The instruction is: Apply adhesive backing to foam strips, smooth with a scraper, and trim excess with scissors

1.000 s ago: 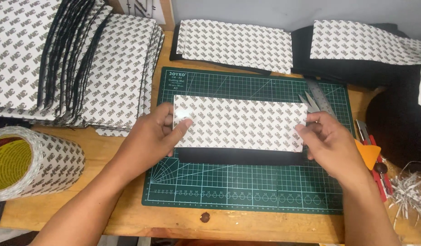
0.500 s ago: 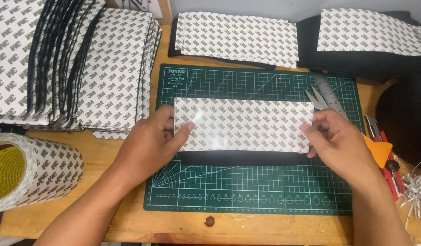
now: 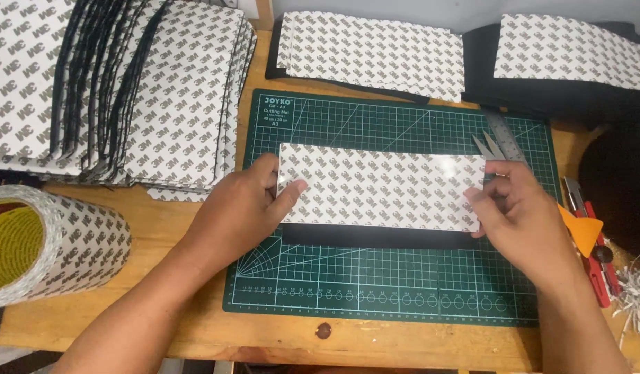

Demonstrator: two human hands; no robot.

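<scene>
Left hand [image 3: 240, 208] pinches the left short edge of a white patterned adhesive sheet [image 3: 382, 187] – thumb on top near the corner, fingers curled at the edge. Right hand [image 3: 521, 215] grips the right short edge of the same sheet, fingertips on its lower right corner, so both hands are grasping it. The sheet lies flat, long side left to right, over a black strip [image 3: 375, 237] whose lower edge shows just below it. Both sit on the middle of a green cutting mat [image 3: 403, 291] with white grid lines, and the mat lies on a wooden table [image 3: 161, 277]. Just right of the sheet's upper corner – a metal ruler [image 3: 500, 135], lying diagonally on the mat. Right of the mat, near the right wrist, an orange triangular scraper [image 3: 582, 232] and a red utility knife [image 3: 600, 266], close together. Shredded white paper bits [image 3: 638, 291] at the far right edge. Front left on the table, a big roll of double-sided tape [image 3: 43, 242] with the same patterned liner, well apart from the left hand. Back left, a fanned stack of finished sheets [image 3: 126, 90], black edges showing. Behind the mat, two more patterned pieces on black backing [image 3: 375, 52] and [image 3: 569, 55].
</scene>
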